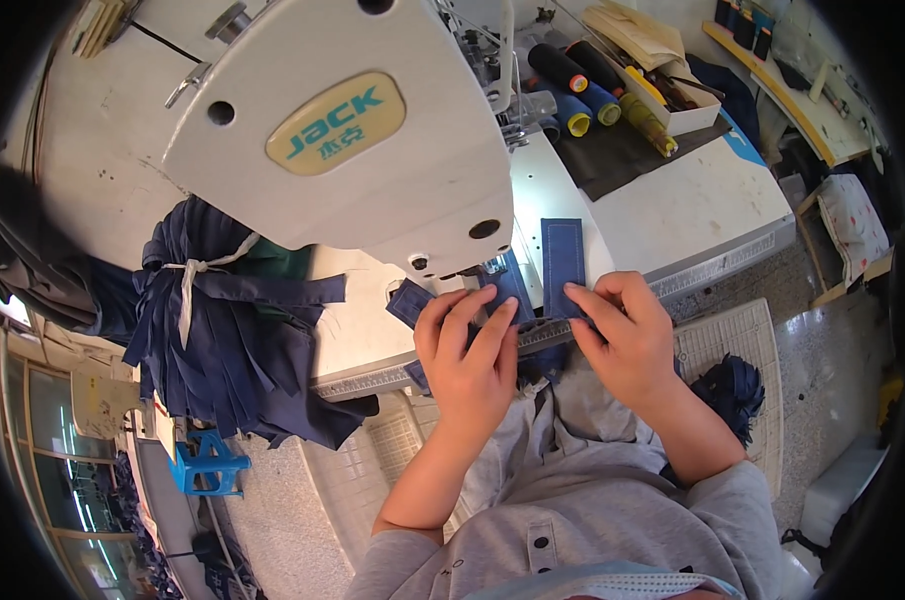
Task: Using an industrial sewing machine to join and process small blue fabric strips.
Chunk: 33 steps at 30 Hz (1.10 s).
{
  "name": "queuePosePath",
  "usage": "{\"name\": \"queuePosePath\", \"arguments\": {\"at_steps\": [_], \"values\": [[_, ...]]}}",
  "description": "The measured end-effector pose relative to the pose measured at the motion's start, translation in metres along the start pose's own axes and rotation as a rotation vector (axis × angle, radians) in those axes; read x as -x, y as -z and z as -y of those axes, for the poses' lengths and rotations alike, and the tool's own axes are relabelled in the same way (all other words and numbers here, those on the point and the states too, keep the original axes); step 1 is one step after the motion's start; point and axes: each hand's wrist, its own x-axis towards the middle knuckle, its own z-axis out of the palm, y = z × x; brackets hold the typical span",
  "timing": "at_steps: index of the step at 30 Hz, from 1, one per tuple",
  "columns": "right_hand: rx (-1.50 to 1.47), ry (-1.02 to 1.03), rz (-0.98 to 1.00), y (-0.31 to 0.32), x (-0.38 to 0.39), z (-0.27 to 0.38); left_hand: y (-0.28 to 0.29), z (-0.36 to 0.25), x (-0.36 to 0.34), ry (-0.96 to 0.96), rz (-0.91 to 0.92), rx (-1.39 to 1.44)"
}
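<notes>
A white sewing machine (372, 150) stands over the table, its needle area lit. My left hand (469, 355) is at the front of the needle area, its bent fingers on a navy fabric piece (514, 285); part of the grip is hidden. Another navy piece (404, 303) sticks out left of its fingers. My right hand (624, 335) pinches the lower right edge of a stitched navy fabric strip (563, 262) between thumb and index finger. That strip lies upright in view on the machine bed, right of the needle.
A tied bundle of navy strips (207, 300) hangs over the table's left edge. Thread cones (577, 110) and a box of tools (687, 110) stand at the back right. A ruler tape (717, 268) runs along the front edge. A blue stool (210, 465) is on the floor.
</notes>
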Motion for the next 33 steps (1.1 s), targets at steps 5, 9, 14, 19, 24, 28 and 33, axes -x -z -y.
{"name": "queuePosePath", "arguments": {"at_steps": [5,9,14,19,24,28,33], "values": [[0.016,0.002,0.015,0.003,-0.001,0.003,0.001,-0.002,-0.001,0.008,-0.005,-0.001],[0.045,0.021,0.009,0.004,-0.005,0.009,-0.001,-0.002,-0.003,0.006,-0.031,0.006],[0.034,0.021,0.054,0.008,-0.008,0.023,0.008,-0.003,-0.004,-0.056,-0.091,0.085],[-0.086,0.106,0.155,0.004,-0.013,0.032,0.019,-0.004,0.007,0.010,-0.161,0.215],[0.011,0.154,0.094,-0.015,-0.021,0.027,0.012,0.008,0.006,-0.118,-0.025,0.087],[0.093,0.243,0.072,-0.020,-0.019,0.022,0.006,0.006,0.007,-0.025,-0.028,0.053],[0.133,0.297,0.078,-0.021,-0.018,0.019,0.003,0.007,0.008,-0.005,-0.087,0.085]]}}
